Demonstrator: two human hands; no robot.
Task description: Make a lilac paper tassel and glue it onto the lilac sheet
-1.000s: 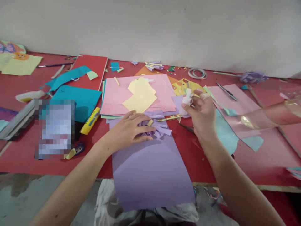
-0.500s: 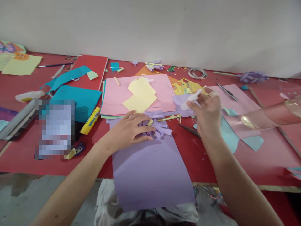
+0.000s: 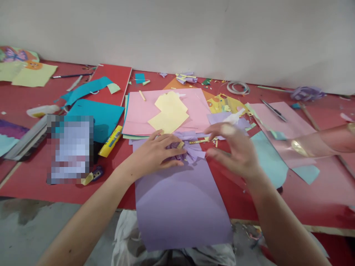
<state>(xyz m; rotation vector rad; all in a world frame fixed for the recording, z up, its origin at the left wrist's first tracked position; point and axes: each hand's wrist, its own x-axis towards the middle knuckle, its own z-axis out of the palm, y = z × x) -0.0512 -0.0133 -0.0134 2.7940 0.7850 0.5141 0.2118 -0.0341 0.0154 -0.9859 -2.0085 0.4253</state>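
Note:
My left hand [image 3: 159, 151] lies over a bunch of fringed purple paper [image 3: 194, 149], holding it between thumb and fingers. Small yellow paper bits show at its centre. Beneath it is a large purple sheet [image 3: 183, 207] that hangs over the table's front edge onto my lap. To the right, my right hand [image 3: 235, 151] hovers slightly blurred, thumb and fingers apart with nothing between them. Just behind it a white glue bottle [image 3: 234, 116] lies on a small purple paper piece [image 3: 217, 119]. A yellow cut-out [image 3: 169, 112] rests on stacked pink sheets [image 3: 138, 111].
On the left are a yellow glue stick [image 3: 110, 141], a blurred-out phone-like object [image 3: 72, 147], a sharpener [image 3: 97, 173] and teal paper [image 3: 95, 118]. A pen [image 3: 274, 111] lies on pink paper at right, where another person's forearm with a bangle [image 3: 321, 142] reaches in.
My right hand has let go of the white glue bottle, leaving it on the table, and moved left and down toward the fringed paper. My left hand stays on the fringe.

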